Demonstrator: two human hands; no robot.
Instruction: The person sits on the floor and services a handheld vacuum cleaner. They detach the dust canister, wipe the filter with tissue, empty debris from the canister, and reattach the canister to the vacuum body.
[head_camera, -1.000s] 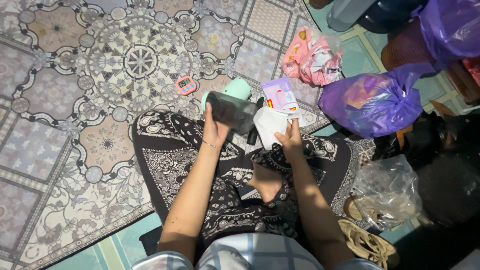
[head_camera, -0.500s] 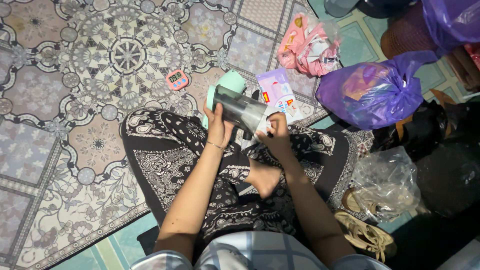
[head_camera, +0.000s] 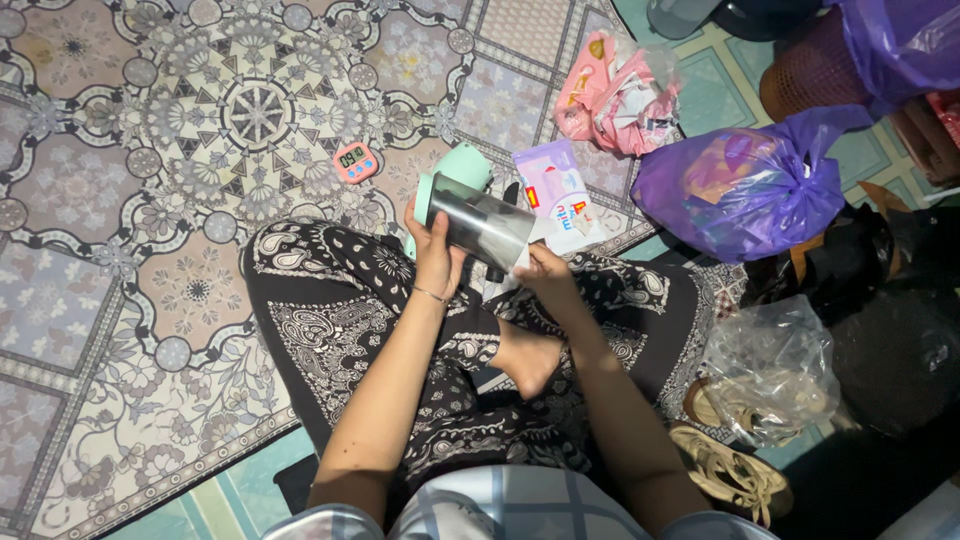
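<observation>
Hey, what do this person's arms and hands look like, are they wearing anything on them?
Both forearms are bare, with no gloves. The left hand has a thin bracelet at the wrist; the right hand shows no jewellery that I can make out. Short sleeves in pale fabric with a blue check end above the elbows.

Floor clutter around a patterned mat (head_camera: 150, 300)
A small pink digital timer (head_camera: 355, 162) lies on the mat; a pink bag (head_camera: 615, 95), a knotted purple bag (head_camera: 745, 195), a clear plastic bag (head_camera: 770, 365) and tan sandals (head_camera: 735, 475) sit at the right
</observation>
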